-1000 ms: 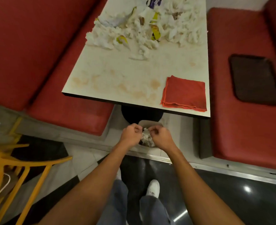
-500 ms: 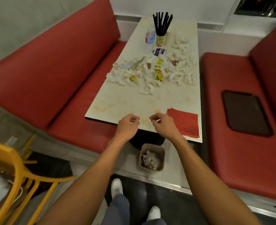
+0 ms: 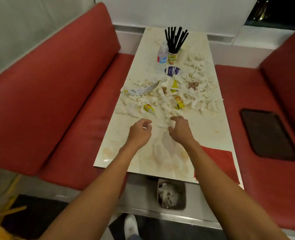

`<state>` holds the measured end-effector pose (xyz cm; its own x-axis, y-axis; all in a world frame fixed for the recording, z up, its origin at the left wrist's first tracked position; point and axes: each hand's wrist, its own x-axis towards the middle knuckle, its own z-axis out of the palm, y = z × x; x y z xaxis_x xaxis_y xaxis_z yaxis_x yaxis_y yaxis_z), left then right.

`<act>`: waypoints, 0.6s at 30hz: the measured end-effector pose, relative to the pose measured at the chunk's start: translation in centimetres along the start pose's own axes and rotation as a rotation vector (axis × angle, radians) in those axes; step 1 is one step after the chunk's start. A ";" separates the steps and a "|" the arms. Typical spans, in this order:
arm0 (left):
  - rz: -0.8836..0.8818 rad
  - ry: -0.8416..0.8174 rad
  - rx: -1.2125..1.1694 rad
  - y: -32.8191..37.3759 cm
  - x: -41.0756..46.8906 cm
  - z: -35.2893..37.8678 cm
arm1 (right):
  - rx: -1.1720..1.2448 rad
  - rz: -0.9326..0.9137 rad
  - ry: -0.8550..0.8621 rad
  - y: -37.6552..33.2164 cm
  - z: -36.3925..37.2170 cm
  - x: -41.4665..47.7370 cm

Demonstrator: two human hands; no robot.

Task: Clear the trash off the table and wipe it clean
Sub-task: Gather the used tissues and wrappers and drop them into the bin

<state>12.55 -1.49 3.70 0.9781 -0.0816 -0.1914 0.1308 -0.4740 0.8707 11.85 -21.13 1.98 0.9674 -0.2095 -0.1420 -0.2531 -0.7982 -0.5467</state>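
A heap of crumpled white tissues (image 3: 169, 97) mixed with yellow wrappers (image 3: 179, 103) and a silver foil wrapper (image 3: 139, 90) covers the middle of the stained pale table (image 3: 212, 129). My left hand (image 3: 139, 131) and my right hand (image 3: 179, 129) hover over the table just short of the heap, fingers loosely curled, holding nothing. A loose tissue (image 3: 162, 124) lies between them. A folded red cloth (image 3: 219, 161) lies at the table's near right corner, partly under my right forearm. A small bin (image 3: 171, 194) with tissues in it stands on the floor below the table's near edge.
A water bottle (image 3: 162, 56), a cup of black straws (image 3: 173, 44) and a blue-white lid (image 3: 172, 71) stand at the far end. Red benches (image 3: 56, 101) flank the table; a dark tray (image 3: 268, 134) lies on the right bench. A yellow chair (image 3: 2, 217) is at lower left.
My hands rose from the bin, where they dropped tissues, and moved forward over the table up to the near edge of the heap. My view lifted from the floor to the table.
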 end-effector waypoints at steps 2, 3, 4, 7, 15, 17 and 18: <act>-0.015 -0.020 -0.006 -0.5 1.9 -0.3 | -0.084 0.033 0.001 0.0 1.1 1.7; -0.021 -0.034 -0.007 -0.8 2.8 -0.5 | -0.112 0.048 0.004 -0.1 1.5 2.5; -0.028 -0.048 -0.008 -1.1 3.6 -0.6 | -0.134 0.061 0.005 -0.1 1.9 3.1; -0.038 -0.069 -0.026 -1.8 5.4 -0.7 | -0.157 0.078 0.009 -0.3 3.2 4.2; -0.079 -0.119 -0.085 -2.9 6.9 -0.8 | 0.101 0.113 0.109 -2.6 5.2 3.7; -0.101 -0.117 -0.138 -3.0 7.0 -0.8 | 0.256 0.132 0.155 -3.9 4.9 3.0; -0.119 -0.115 -0.182 -2.9 7.1 -0.8 | 0.335 0.134 0.168 -4.7 4.7 2.6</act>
<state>19.23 0.00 0.13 0.9304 -0.1393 -0.3391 0.2815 -0.3210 0.9043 15.53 -15.22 0.30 0.9054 -0.4105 -0.1085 -0.3355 -0.5353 -0.7752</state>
